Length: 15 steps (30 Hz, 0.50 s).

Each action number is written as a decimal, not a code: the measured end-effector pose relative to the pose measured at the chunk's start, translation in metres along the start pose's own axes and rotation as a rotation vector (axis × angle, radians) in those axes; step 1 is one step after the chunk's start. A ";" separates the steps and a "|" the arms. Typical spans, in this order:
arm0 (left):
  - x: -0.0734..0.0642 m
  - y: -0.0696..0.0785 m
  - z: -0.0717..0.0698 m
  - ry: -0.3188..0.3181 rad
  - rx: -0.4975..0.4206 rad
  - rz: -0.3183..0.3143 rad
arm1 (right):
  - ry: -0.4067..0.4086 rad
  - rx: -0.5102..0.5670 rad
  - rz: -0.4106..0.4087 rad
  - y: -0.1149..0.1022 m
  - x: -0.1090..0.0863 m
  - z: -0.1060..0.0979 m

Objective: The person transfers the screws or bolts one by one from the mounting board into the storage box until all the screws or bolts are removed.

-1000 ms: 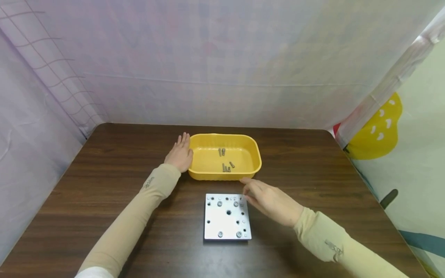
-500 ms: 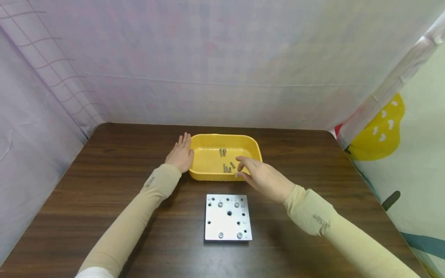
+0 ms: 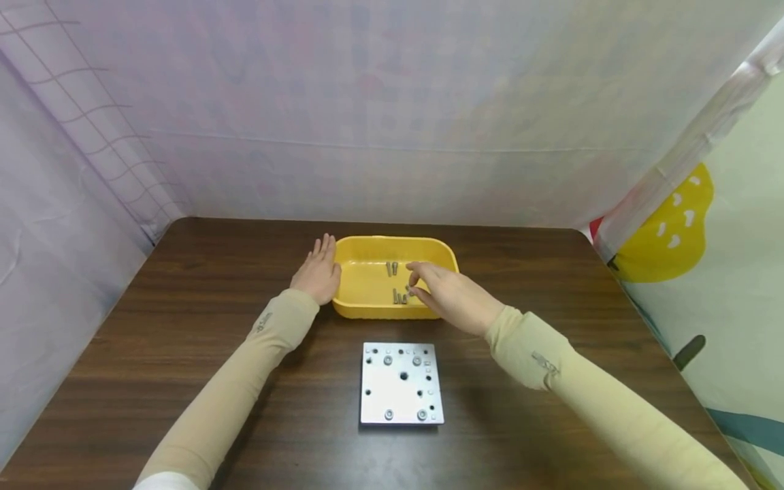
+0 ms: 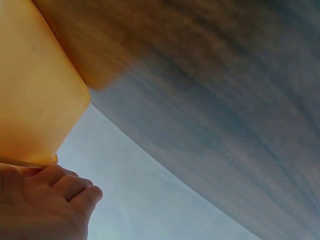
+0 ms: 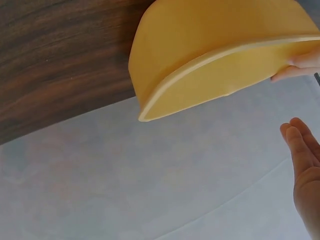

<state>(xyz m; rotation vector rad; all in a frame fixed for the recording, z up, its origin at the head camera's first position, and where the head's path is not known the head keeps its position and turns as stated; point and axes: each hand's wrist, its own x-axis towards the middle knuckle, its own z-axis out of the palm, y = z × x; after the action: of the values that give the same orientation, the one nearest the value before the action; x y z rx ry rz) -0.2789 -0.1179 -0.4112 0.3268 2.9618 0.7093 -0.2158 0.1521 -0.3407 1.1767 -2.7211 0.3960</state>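
In the head view, a yellow plastic tray holds several small metal screws. My left hand lies against the tray's left side, fingers extended along the rim; the left wrist view has its fingers at the rim. My right hand reaches over the tray's right front corner. Its thumb and index fingertip come together over the tray floor and pinch a small metal screw, mostly covered by the fingers. Nearer me, a square silver metal plate with holes and several round socket screw heads lies flat.
Everything stands on a dark brown wooden table. A pale curtain hangs behind its far edge, and a printed cloth with a yellow shape hangs on the right.
My right hand has moved from the plate's upper right corner forward and slightly left, over the tray, with the small screw between its fingertips. My left hand stays at the tray's side.
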 end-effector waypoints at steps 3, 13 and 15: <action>-0.001 0.000 -0.001 0.001 0.002 -0.001 | -0.017 -0.014 0.011 0.003 0.007 0.000; -0.002 0.002 -0.001 0.008 -0.001 -0.004 | 0.008 0.000 -0.014 0.014 0.027 -0.005; -0.001 0.002 -0.001 0.008 0.001 0.001 | 0.016 -0.004 -0.016 0.018 0.031 -0.005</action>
<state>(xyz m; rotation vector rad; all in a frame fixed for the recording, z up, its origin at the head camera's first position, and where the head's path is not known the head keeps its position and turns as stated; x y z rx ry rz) -0.2775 -0.1171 -0.4095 0.3256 2.9699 0.7111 -0.2497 0.1435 -0.3316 1.1888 -2.6961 0.3952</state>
